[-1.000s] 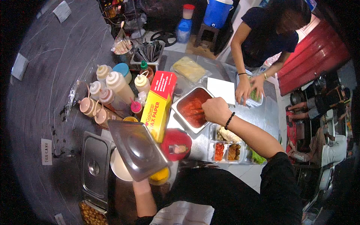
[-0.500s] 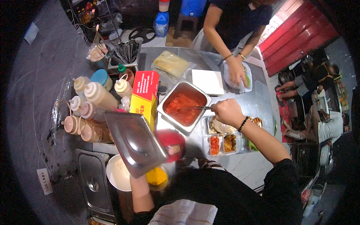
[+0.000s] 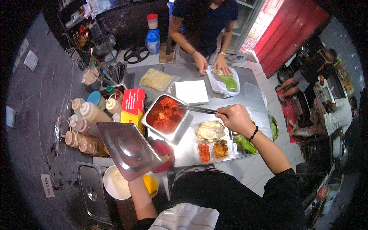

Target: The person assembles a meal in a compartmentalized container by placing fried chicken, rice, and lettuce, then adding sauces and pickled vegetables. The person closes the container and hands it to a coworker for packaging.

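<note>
My right hand pinches silvery metal tongs at red-sauced chunks (likely soft, slippery; grip mid-piece); left hand behind shiny rectangular lid: can't tell.

Lid: rectangular, shiny metal, domed centre; I see it tilted, off the pan, to its near left.
Pan: rectangular, metal, uncovered, on the worktop.
Red food: wet, chunky, heaped inside the pan.
Tongs: slim metal, slanting over the rim; I cannot tell their grip.
</note>
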A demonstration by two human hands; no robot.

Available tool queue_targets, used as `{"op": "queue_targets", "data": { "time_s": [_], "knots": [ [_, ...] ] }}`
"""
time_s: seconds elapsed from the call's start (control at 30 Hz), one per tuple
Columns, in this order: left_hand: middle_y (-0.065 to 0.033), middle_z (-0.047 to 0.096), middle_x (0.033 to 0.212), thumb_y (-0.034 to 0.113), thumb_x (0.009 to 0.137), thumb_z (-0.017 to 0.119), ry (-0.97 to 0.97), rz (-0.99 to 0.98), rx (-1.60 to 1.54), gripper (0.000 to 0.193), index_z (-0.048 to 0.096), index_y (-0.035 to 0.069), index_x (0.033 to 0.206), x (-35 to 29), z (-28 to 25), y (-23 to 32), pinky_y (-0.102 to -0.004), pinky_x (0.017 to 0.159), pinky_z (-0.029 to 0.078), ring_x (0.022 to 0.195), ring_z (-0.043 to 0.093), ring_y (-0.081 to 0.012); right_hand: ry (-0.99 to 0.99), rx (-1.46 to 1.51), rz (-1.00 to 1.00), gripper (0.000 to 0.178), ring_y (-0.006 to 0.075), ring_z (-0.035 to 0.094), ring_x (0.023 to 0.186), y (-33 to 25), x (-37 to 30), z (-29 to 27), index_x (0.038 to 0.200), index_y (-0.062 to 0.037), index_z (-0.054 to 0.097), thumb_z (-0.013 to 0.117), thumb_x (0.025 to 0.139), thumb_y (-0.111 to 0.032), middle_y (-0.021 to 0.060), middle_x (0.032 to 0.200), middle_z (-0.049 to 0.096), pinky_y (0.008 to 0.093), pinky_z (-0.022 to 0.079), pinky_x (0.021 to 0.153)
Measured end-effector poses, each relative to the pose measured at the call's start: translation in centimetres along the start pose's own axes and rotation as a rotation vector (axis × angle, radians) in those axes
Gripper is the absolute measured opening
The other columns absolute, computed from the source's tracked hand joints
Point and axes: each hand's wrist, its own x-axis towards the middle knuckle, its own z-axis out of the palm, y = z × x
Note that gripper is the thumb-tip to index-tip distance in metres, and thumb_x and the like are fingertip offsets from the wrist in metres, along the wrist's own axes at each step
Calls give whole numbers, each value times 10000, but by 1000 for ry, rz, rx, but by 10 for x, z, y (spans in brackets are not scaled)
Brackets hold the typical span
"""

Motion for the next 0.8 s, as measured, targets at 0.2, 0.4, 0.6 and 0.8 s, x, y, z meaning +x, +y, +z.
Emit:
{"op": "queue_targets", "data": {
  "time_s": [0.2, 0.4, 0.6, 0.8],
  "knots": [
    [-59, 554, 1223, 251, 955, 539, -19, -3, 25, 443, 453, 26, 1327, -10, 18, -15, -344, 948, 465, 1074, 568, -214, 59, 15, 68, 159, 325, 638, 609, 27, -56, -59, 867, -68, 744, 710, 800, -208, 167, 678, 648, 401, 494, 578],
    [-58, 551, 1231, 250, 955, 538, -27, -35, 40, 448, 449, 27, 1334, -17, 32, -37, -343, 952, 464, 1080, 566, -213, -29, 1, 474, 168, 321, 637, 586, 60, -154, -93, 882, -33, 735, 742, 780, -166, 193, 697, 646, 381, 480, 547],
    [-57, 548, 1239, 249, 956, 538, -65, -62, 65, 453, 445, 27, 1340, -16, 56, -61, -342, 957, 463, 1086, 564, -212, 11, -30, 665, 186, 332, 638, 607, 78, -252, -70, 885, -58, 743, 734, 785, -215, 183, 712, 659, 397, 491, 560],
    [-56, 548, 1243, 250, 957, 537, -90, -92, 99, 455, 444, 28, 1343, -10, 73, -81, -342, 958, 464, 1089, 564, -211, -342, -187, 777, 189, 339, 657, 689, 94, -304, 0, 906, -89, 691, 643, 795, -233, 139, 765, 676, 461, 521, 634]
  ]
}}
